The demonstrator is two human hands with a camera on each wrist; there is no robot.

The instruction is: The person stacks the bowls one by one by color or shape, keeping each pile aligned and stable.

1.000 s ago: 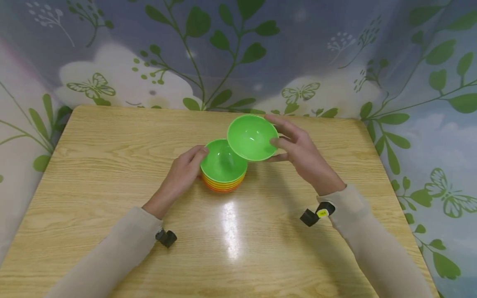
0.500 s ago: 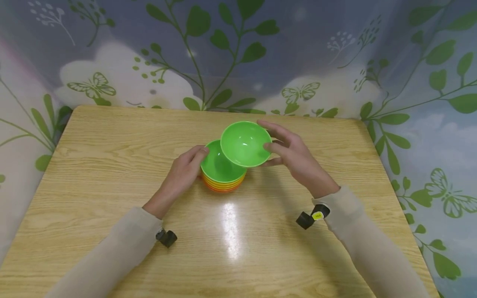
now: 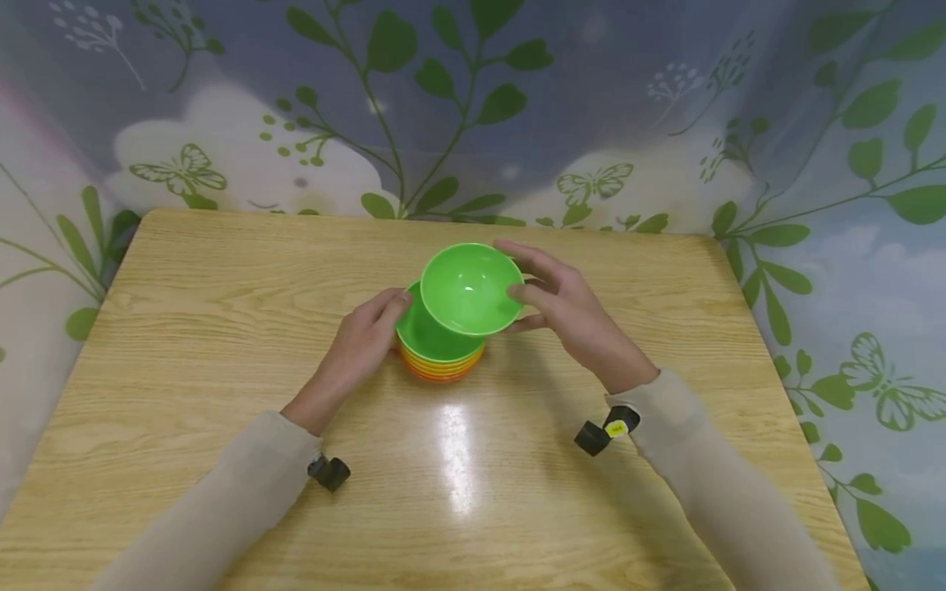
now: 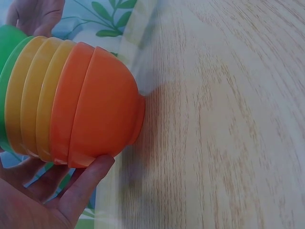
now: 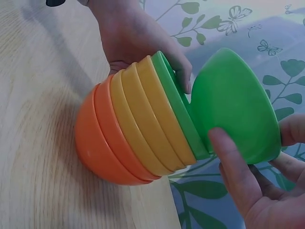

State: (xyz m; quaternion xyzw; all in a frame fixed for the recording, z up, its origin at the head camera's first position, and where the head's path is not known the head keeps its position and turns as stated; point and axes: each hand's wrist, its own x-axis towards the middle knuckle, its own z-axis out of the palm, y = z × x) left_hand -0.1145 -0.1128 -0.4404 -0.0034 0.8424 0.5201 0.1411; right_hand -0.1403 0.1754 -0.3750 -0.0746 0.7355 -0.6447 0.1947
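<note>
A stack of nested bowls stands on the wooden table: orange bowls [image 4: 105, 95] at the bottom, yellow bowls [image 5: 143, 114] above them, a green bowl [image 3: 432, 332] on top. My left hand [image 3: 365, 332] grips the stack from its left side, thumb over the top rim. In my right hand [image 3: 569, 320] is a second green bowl [image 3: 473, 287], pinched at its right rim with the thumb inside. This bowl is tilted and overlaps the stack's top opening. In the right wrist view its base sits right at the stack's upper rim.
The wooden table [image 3: 222, 263] reaches back to a curtain [image 3: 244, 131] printed with leaves and butterflies, which also runs along both sides. A bright light reflection lies on the tabletop in front of the stack.
My right hand has moved left and slightly nearer with the green bowl, bringing it further over the stack. The left hand and the stack have stayed in place.
</note>
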